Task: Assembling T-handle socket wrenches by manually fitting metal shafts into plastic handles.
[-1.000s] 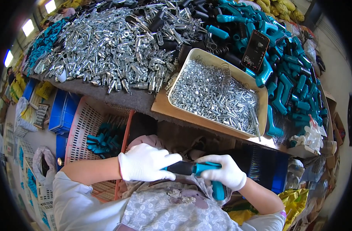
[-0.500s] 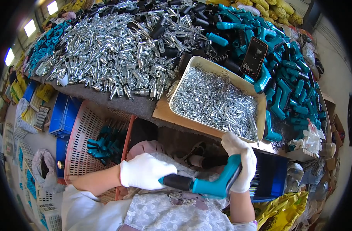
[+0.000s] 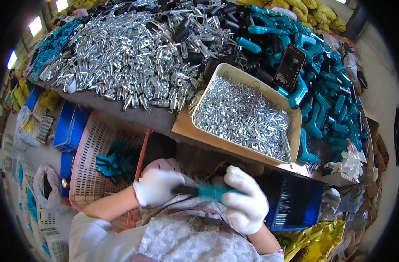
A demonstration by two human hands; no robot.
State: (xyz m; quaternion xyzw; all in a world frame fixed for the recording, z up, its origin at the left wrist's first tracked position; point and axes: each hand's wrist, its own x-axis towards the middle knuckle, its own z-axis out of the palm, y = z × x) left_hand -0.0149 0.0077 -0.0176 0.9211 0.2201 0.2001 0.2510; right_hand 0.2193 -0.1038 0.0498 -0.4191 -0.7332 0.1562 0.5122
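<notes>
Tool [image 3: 211, 192] crosswise, black end [image 3: 186, 190] leftward

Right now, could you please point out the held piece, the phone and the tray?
Held piece [image 3: 210, 192]: head view, on its blurred teal body.
Phone [image 3: 289, 67]: head view, on its screen.
Tray [image 3: 296, 126]: head view, on its right wall.

Bright windows [image 3: 35, 26], upper left — pale floor [image 3: 379, 72]

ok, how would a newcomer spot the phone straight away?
On the worktable, find the cream tray, then the heap of teal handles to its right. The phone rests at that heap's left side, just beyond the tray's far rim. It's a flat dark rectangle; the handles around it are curved and teal.
</notes>
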